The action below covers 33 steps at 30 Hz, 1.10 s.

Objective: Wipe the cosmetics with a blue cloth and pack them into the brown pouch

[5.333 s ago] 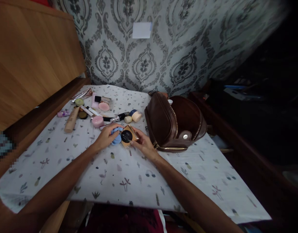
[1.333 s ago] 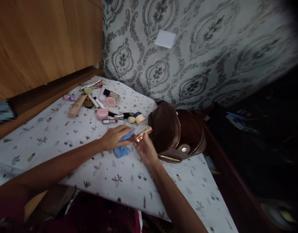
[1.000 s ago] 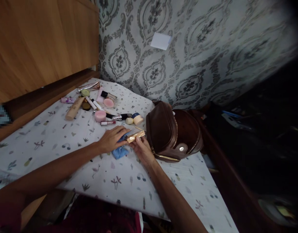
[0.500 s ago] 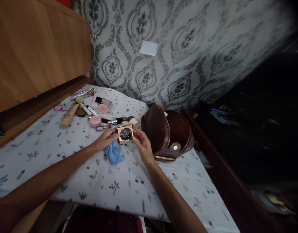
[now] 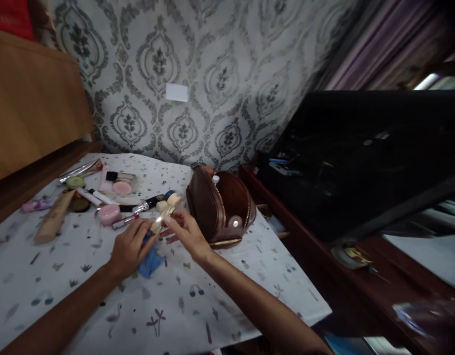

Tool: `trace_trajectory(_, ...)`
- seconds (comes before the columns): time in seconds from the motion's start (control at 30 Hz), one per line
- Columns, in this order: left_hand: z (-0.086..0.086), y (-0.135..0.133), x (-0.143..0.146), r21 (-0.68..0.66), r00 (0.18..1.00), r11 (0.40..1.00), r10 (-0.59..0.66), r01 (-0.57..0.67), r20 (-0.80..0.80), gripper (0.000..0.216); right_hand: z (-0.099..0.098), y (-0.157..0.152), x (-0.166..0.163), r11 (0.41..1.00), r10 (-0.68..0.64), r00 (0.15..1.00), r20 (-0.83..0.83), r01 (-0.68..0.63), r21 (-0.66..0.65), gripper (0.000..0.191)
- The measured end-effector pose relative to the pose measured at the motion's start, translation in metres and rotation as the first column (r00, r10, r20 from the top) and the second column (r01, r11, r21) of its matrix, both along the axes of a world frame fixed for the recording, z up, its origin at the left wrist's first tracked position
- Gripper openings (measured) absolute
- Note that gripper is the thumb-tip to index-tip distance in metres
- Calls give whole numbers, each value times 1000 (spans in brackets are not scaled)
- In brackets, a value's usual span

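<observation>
My left hand (image 5: pixel 130 246) rests on a blue cloth (image 5: pixel 150 261) on the patterned table cover, and its fingers also touch a small gold compact (image 5: pixel 161 220). My right hand (image 5: pixel 183 230) pinches the compact from the right and holds it tilted, edge-on to the camera. Both hands sit just left of an open brown leather bag (image 5: pixel 220 212).
Several cosmetics lie at the back left of the table (image 5: pixel 101 305): a beige tube (image 5: pixel 52 223), a pink jar (image 5: pixel 109 214), a mascara (image 5: pixel 148 203), a blush pot (image 5: pixel 122 186). A dark wooden shelf (image 5: pixel 323 276) and a black screen (image 5: pixel 360 158) stand to the right. Patterned wallpaper is behind.
The compact has turned from face-up to edge-on between my hands. The camera has swung to the right, bringing the black screen and shelf into view.
</observation>
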<state>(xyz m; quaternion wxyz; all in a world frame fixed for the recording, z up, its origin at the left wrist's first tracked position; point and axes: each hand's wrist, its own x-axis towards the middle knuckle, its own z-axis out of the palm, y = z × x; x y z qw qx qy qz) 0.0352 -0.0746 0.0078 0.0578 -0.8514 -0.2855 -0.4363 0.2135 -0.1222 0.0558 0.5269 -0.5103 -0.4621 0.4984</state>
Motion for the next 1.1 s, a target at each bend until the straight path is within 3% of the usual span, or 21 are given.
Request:
trace_trajectory(0.17,11,-5,1,314,992,949,66,-27,-112,26,-1,1,-4,996,-81,997,-19,82,33,52)
trace_trajectory(0.33,17,-10,4,364,995,931,43,-6,-94,30,4,-3,7,984,-102,991,90,87,154,38)
trace_trajectory(0.53,6,-7,6,291,996,953,-64,81,-65,35,56,-21,48,941,-173,937,303,66,332,26)
trace_trajectory(0.73,-10,4,5,247,976,954,-124,167,-178,51,113,-30,105,851,-347,870,349,135,508,23)
trace_trajectory(0.8,-15,8,3,200,969,964,-134,176,-206,62,123,-26,127,828,-436,788,435,162,537,19)
trace_trajectory(0.9,-18,12,2,107,960,977,-158,186,-233,71,130,-15,154,858,-485,568,665,160,489,12)
trace_trajectory(1.0,-19,15,3,62,945,973,-200,223,-258,74,131,-2,167,911,-410,306,859,187,368,21)
trace_trajectory(1.1,-18,18,3,106,930,957,-231,270,-287,74,128,10,168,945,-272,124,954,220,241,32)
